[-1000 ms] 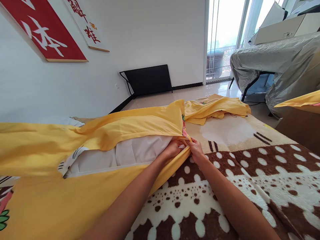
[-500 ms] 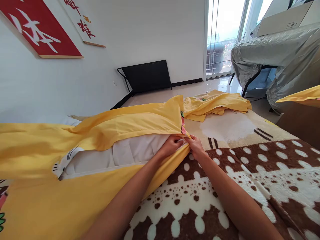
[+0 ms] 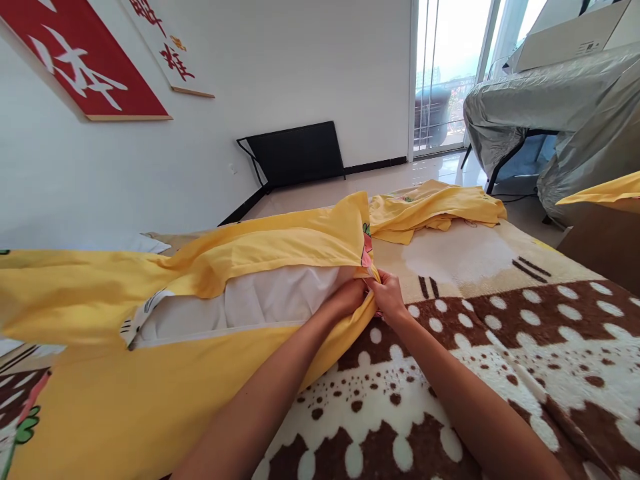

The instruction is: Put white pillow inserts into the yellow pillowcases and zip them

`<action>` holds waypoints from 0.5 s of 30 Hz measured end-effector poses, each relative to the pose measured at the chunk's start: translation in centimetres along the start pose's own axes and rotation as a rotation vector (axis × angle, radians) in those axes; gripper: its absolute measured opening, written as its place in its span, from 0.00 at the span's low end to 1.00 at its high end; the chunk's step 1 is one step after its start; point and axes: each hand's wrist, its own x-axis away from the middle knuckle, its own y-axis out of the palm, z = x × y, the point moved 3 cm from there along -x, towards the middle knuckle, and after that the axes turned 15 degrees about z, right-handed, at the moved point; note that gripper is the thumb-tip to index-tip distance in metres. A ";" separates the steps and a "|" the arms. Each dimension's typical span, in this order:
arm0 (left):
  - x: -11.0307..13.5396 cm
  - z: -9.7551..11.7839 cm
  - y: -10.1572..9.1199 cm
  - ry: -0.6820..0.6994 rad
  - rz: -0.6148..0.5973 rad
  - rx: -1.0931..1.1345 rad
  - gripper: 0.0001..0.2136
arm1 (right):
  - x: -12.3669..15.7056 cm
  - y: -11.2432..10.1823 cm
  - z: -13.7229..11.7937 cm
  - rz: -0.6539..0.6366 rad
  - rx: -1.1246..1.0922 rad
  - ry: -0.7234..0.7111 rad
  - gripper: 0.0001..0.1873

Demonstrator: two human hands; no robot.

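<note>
A yellow duvet cover (image 3: 200,380) with printed patches lies across the bed, its long opening gaping. White quilt (image 3: 270,293) shows inside the gap. At the opening's right end, my left hand (image 3: 349,295) reaches in with curled fingers; its fingertips are hidden in the folds, so what they grip is unclear. Close beside it, my right hand (image 3: 388,291) pinches the cover's edge from outside. The two hands almost touch at this corner.
A brown and cream patterned blanket (image 3: 400,400) covers the bed. Another crumpled yellow cloth (image 3: 440,207) lies at its far edge. A black panel (image 3: 297,153) leans against the wall. Silver sheeting (image 3: 530,100) drapes furniture at right, with a box (image 3: 570,40) on top.
My left hand has slid slightly right and deeper into the corner, its fingertips now hidden. My right hand keeps its pinch on the cover's edge. The cover's left part has shifted a little.
</note>
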 end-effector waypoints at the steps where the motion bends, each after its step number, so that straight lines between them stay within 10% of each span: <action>1: 0.1 -0.3 0.1 -0.019 0.009 -0.043 0.09 | 0.0 0.0 -0.1 -0.013 0.030 -0.007 0.17; 15: 0.5 2.3 -0.1 -0.043 -0.193 0.078 0.07 | -2.2 -2.7 -1.5 -0.145 0.427 -0.091 0.03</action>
